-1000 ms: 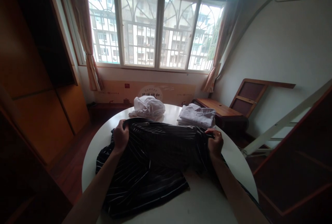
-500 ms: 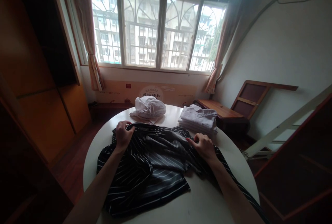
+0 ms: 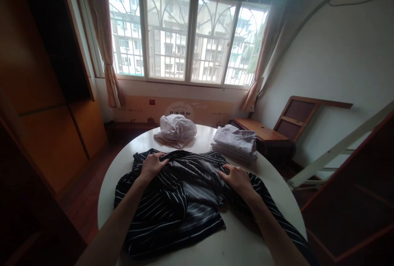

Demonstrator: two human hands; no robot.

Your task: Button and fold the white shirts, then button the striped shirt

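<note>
A black shirt with thin white stripes (image 3: pixel 172 208) lies crumpled across the round white table (image 3: pixel 240 241). My left hand (image 3: pixel 152 164) rests on its far left part, fingers curled round a fold of the cloth near the collar. My right hand (image 3: pixel 237 179) lies on the shirt's right side, fingers stretched out towards the left and pressing the fabric flat. Both forearms reach in from the near edge. The shirt's right sleeve runs under my right arm towards the table's rim.
At the table's far side sit a crumpled white garment (image 3: pixel 176 129) and a folded stack of pale shirts (image 3: pixel 235 142). Behind are a barred window (image 3: pixel 184 36), a low wooden bench (image 3: pixel 261 131) to the right and a wooden wardrobe (image 3: pixel 40 106) to the left.
Both hands lowered the shirt's top edge onto the table and drew inward. My right hand let go of the cloth and now lies flat on it; the shirt is more bunched in the middle.
</note>
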